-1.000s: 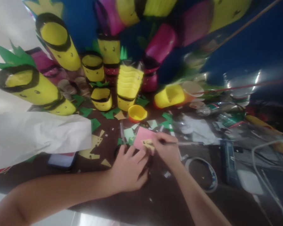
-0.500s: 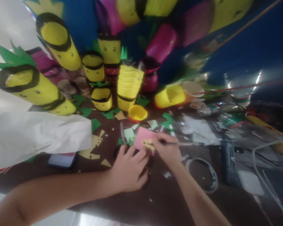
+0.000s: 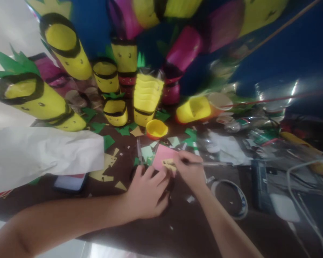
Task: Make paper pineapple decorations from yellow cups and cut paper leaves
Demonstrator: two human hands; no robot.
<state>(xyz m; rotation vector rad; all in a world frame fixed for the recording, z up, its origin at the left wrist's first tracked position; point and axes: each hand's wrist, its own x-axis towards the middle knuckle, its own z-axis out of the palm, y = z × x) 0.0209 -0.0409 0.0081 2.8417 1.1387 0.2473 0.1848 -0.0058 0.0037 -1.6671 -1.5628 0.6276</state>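
A pink paper pad [image 3: 162,154] lies on the dark table, with a small yellow paper piece [image 3: 169,164] on it. My right hand [image 3: 188,169] is closed around a thin brush-like tool [image 3: 208,164], whose shaft points right; its tip is hidden near the yellow piece. My left hand [image 3: 150,190] rests at the pad's lower left edge, fingers bent and fingertips by the yellow piece. What those fingertips press or pinch is too blurred to tell. Scissors [image 3: 139,152] lie just beyond my left hand, their handles partly covered.
Green and yellow paper scraps [image 3: 104,168] surround the pad. A small yellow cup [image 3: 156,129] and decorated yellow containers [image 3: 148,96] stand behind. White paper [image 3: 45,154] and a phone [image 3: 70,182] are left; a tape roll [image 3: 243,200], cables and plastic bottles [image 3: 263,138] are right.
The camera view has shifted very slightly. Both hands stay in nearly the same place over the pink pad.
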